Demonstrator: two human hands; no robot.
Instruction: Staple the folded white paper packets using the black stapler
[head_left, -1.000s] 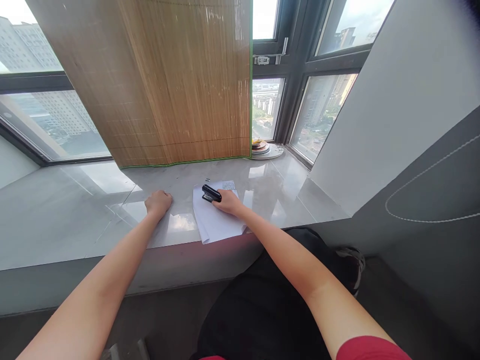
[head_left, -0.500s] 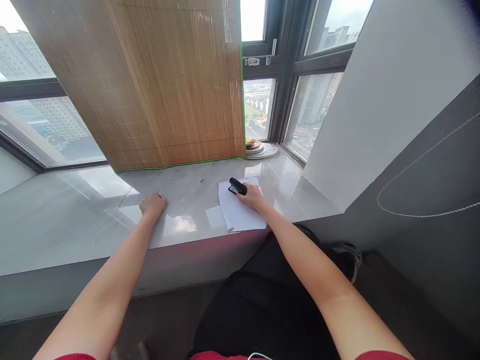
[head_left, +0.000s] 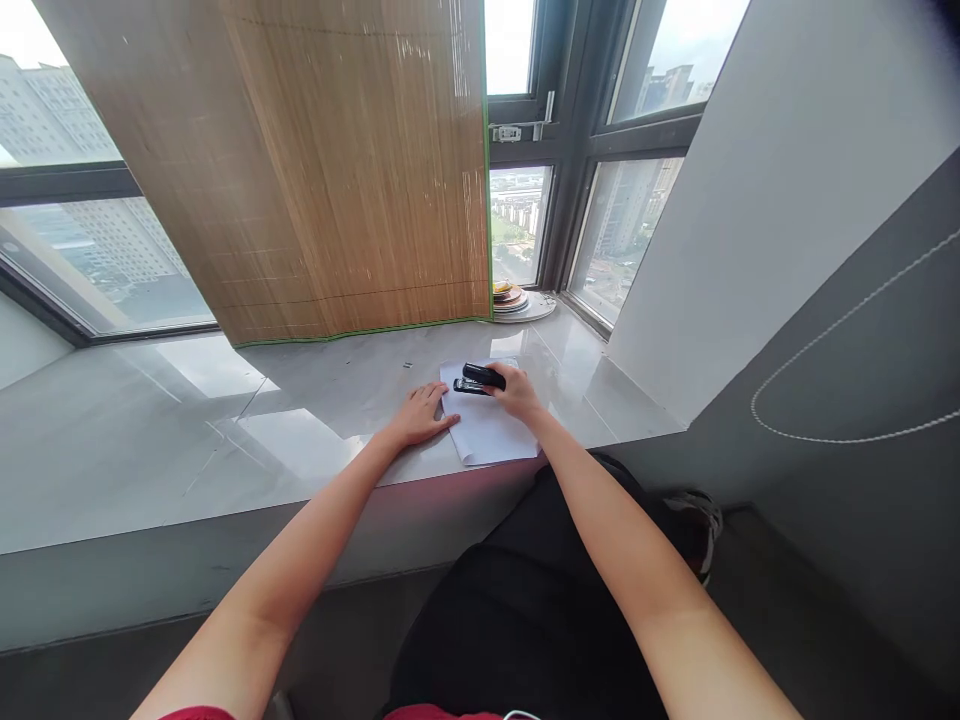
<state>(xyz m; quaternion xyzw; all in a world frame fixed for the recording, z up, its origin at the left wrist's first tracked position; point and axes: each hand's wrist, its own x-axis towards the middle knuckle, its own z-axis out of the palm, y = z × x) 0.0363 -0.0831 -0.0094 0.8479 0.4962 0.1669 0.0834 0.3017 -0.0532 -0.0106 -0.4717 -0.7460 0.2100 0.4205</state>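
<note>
White paper sheets (head_left: 491, 435) lie near the front edge of the pale tiled sill (head_left: 300, 465), one lower corner slightly curled. My right hand (head_left: 516, 392) is closed round the back end of a black stapler (head_left: 482, 374), whose front points left above the paper with its jaws apart. At the left edge of the paper, my left hand (head_left: 421, 415) rests with its fingers spread, thumb and fingertips touching the sheet's border. Tiny dark bits, perhaps staples (head_left: 407, 365), lie on the sill left of the paper.
A bamboo blind (head_left: 360, 180) hangs down to the sill in front of the windows. Stacked plates (head_left: 517, 303) stand in the window corner at the back. On the right, a beaded cord (head_left: 780, 378) hangs by the grey wall.
My left hand has come right across the sill to the paper and opened from a fist. The stapler in my right hand has turned more level and shifted slightly right.
</note>
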